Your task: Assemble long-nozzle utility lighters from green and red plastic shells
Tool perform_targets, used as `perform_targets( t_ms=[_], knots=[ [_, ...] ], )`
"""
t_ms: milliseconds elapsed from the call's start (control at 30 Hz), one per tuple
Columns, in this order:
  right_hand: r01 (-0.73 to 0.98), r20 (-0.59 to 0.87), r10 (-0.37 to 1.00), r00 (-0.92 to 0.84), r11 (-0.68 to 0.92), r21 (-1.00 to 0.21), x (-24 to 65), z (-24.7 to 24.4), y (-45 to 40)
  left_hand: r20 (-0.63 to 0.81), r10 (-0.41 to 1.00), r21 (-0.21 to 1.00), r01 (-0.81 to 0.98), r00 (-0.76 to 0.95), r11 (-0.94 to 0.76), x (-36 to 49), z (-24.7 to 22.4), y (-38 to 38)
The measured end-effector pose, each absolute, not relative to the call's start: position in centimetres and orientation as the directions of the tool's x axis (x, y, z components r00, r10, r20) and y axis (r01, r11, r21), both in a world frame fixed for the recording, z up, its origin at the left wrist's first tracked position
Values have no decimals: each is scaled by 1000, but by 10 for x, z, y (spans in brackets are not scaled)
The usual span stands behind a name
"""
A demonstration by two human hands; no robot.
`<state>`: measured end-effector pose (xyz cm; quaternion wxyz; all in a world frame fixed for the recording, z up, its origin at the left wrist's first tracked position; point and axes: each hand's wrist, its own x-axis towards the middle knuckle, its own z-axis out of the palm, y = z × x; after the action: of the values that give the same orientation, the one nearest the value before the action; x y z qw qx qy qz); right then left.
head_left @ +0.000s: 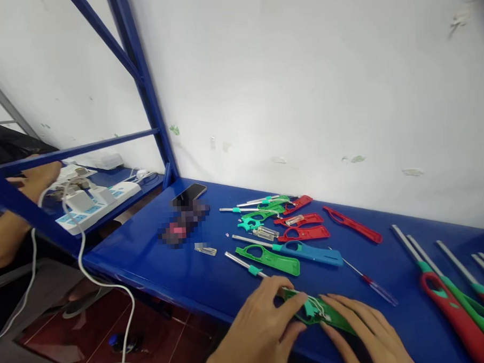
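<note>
Near the front edge of the blue table (149, 260), my left hand (268, 322) pinches the left end of a green lighter casing (341, 317). White wires and a teal part (310, 308) lie inside it, and a metal tube (241, 263) sticks out to the upper left. The fingers of my right hand (363, 328) are closed on the casing's right part. Just behind are a separate green casing half (271, 259) and a blue lighter (311, 253). A screwdriver (377, 289) lies to the right.
Red casing halves (354, 225) and clear inner pieces (265, 233) lie further back. Several long lighters (456, 306) are at the right. A phone (190, 194) rests at the back left. Beyond the blue frame (141, 73) are a power strip (98, 206) and another person's arm (7, 234).
</note>
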<state>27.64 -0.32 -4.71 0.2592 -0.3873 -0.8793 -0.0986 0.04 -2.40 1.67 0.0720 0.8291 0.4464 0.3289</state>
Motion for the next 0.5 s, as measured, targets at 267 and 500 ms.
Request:
perform_targets(
  t_ms=[267, 500],
  knots=[
    [802, 456, 867, -199, 411, -432, 233, 0, -29, 432, 787, 337, 731, 440, -593, -46, 16, 4],
    [788, 441, 877, -193, 406, -463, 239, -3, -29, 477, 726, 231, 726, 495, -647, -48, 13, 20]
  ],
)
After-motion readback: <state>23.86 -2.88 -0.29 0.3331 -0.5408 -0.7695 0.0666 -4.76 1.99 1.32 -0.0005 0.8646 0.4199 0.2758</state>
